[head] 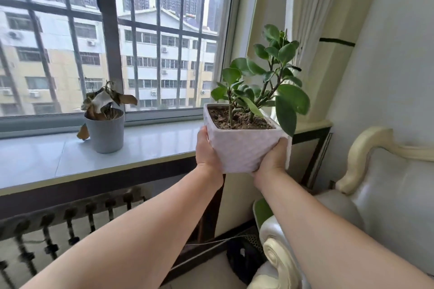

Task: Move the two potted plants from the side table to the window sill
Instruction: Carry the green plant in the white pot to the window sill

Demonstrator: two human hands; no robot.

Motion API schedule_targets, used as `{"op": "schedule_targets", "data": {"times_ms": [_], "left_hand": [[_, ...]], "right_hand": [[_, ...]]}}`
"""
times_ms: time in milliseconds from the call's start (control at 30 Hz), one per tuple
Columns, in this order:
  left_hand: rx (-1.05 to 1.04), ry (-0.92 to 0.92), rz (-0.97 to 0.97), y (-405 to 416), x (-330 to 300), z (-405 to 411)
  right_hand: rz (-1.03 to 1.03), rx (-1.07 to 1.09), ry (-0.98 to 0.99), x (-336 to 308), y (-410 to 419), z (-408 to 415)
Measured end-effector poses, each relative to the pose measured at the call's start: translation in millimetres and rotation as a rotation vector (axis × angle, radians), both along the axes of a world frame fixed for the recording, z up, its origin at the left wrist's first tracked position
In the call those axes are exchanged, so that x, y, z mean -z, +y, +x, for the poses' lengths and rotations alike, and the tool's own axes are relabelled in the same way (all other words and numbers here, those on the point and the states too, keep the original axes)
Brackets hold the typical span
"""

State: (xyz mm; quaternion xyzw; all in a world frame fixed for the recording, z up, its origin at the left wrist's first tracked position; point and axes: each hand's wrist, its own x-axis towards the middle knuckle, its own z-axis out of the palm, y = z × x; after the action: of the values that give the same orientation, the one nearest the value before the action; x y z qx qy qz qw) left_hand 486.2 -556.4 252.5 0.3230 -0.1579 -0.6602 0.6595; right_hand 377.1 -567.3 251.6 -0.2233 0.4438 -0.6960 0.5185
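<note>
A white square pot (243, 145) with a green leafy plant (267, 77) is held in the air by both my hands, just off the right end of the window sill (150, 145). My left hand (205, 150) grips the pot's left side and my right hand (273, 156) grips its right side and bottom. A round grey pot (106, 132) with a wilted brown plant (105, 98) stands on the sill to the left. The side table is not in view.
The barred window (110, 37) rises behind the sill. A cream curtain (314, 19) hangs at the right. A white leather sofa with a carved armrest (279, 248) is at the lower right. A radiator (70, 223) runs under the sill.
</note>
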Motion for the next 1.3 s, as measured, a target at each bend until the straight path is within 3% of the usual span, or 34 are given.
{"op": "schedule_targets", "data": {"times_ms": [800, 1300], "left_hand": [[-0.183, -0.114, 0.016, -195, 16, 136], [-0.320, -0.173, 0.061, -300, 79, 160]], "right_hand": [[-0.001, -0.273, 0.003, 13, -207, 138], [-0.026, -0.401, -0.007, 81, -339, 165]]}}
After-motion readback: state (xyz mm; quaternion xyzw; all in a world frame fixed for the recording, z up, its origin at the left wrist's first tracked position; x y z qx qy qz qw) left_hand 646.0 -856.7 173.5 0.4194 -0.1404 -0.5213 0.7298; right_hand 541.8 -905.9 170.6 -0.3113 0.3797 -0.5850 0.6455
